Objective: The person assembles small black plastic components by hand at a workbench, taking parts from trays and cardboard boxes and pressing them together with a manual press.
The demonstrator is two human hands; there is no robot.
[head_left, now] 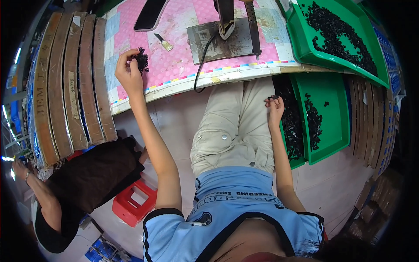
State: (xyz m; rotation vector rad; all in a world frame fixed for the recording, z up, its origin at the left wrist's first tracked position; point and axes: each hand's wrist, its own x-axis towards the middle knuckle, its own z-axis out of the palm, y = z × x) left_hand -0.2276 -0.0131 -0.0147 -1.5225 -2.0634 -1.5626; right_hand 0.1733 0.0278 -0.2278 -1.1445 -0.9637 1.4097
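My left hand [129, 74] is over the left part of the pink-covered table [174, 72], fingers curled against a clump of small black parts [142, 60]. Some of those parts stick out past the fingertips. My right hand [275, 111] is low by my right thigh, next to the green trays, its fingers closed on a small dark part [273, 97]. Too little of that part shows to tell its kind. Beside it, a lower green tray [336, 126] holds black parts, and more dark pieces [291, 126] lie in the tray nearer my leg.
A bench tool with a dark upright [225, 17] stands on a metal plate [201, 41], its black cable [203, 61] hanging over the table edge. A phone [150, 15] and a small blade [166, 45] lie nearby. Another green tray [301, 43] is at right. A person [87, 179] and red stool [126, 209] are at left.
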